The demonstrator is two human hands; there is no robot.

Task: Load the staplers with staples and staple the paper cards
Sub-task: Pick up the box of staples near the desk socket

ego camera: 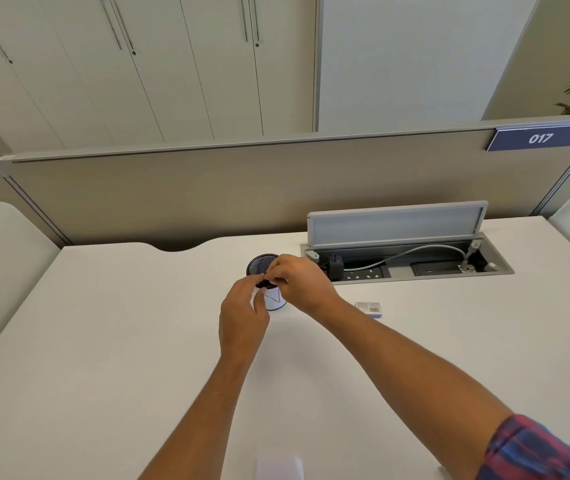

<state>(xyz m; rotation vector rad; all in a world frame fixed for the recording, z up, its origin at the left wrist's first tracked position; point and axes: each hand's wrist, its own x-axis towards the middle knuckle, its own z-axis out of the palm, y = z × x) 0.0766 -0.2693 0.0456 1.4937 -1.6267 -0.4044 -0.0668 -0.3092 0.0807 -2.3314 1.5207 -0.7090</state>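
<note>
Both my hands meet over the middle of the white desk (pixel 138 341). My left hand (pixel 242 320) and my right hand (pixel 302 285) pinch a small dark object (pixel 264 283) between their fingertips; it looks like a small stapler, mostly hidden by the fingers. Just under it a white item with thin dark lines (pixel 274 300) shows; I cannot tell whether it is a card. A small box of staples (pixel 369 308) lies flat on the desk to the right of my right wrist. A blurred white sheet (pixel 278 467) sits at the near edge.
A black mesh pen cup (pixel 259 265) stands right behind my hands. At the back right an open cable tray (pixel 411 268) with a raised grey lid holds a plug and a cable. A beige partition (pixel 207 188) closes off the desk's far edge.
</note>
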